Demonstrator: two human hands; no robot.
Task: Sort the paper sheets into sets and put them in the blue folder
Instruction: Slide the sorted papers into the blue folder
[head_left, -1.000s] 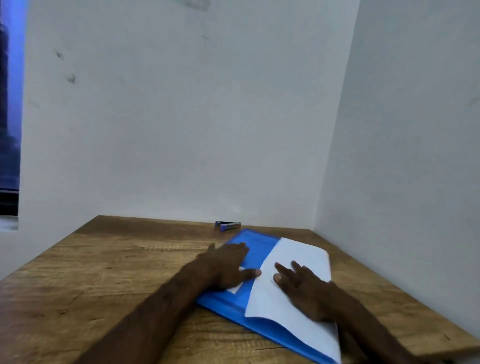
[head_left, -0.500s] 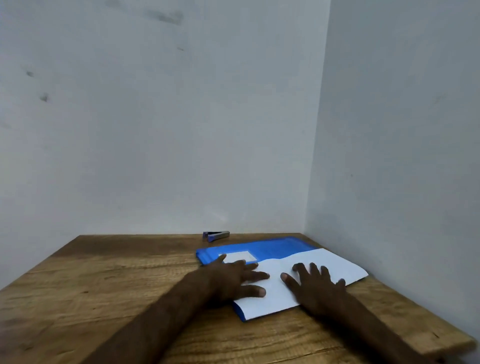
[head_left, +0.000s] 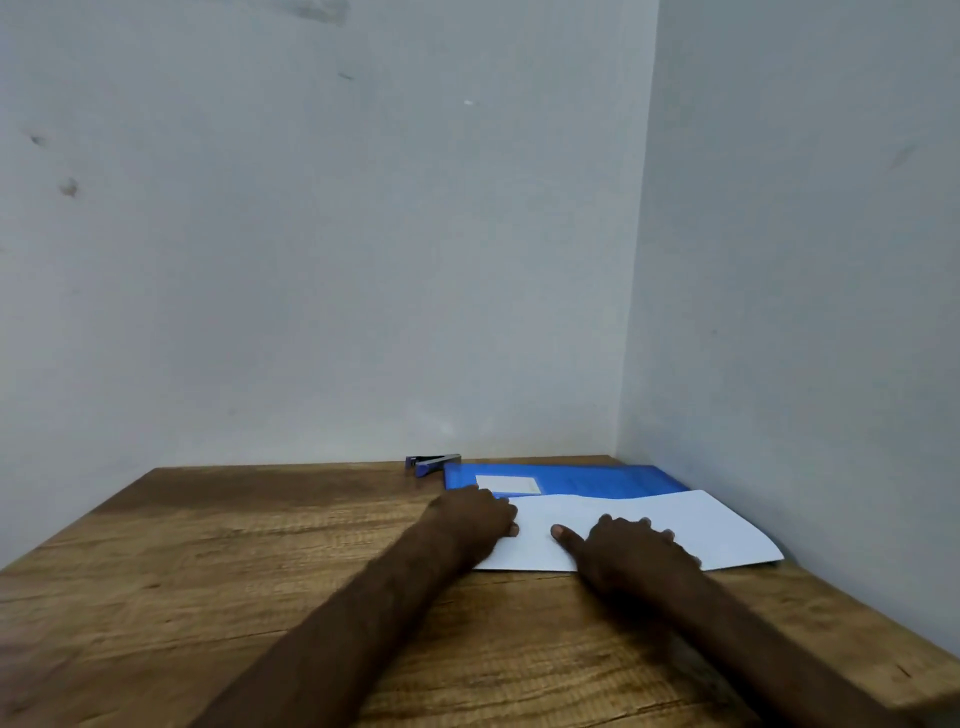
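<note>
Both hands rest on the paper sheets (head_left: 691, 525), which lie across the near edge of the blue folder (head_left: 597, 479) at 1 o'clock on the table (head_left: 208, 571).

The step looks like squaring the sheets before they go in. It is best done with light, even pressure so the top sheet does not skid, then by feeding the stack toward 12 o'clock; the folder's opening is not visible. The right hand (head_left: 636, 545) lies flat on the sheets, fingers spread and thumb out toward 9 o'clock, gripping nothing. The left hand (head_left: 470, 522) sits at the sheets' 9 o'clock edge with knuckles raised and thumb tip on the paper; whether it pinches the edge cannot be told. A stapler (head_left: 432, 463) lies just beside the folder's 10 o'clock corner.
</note>
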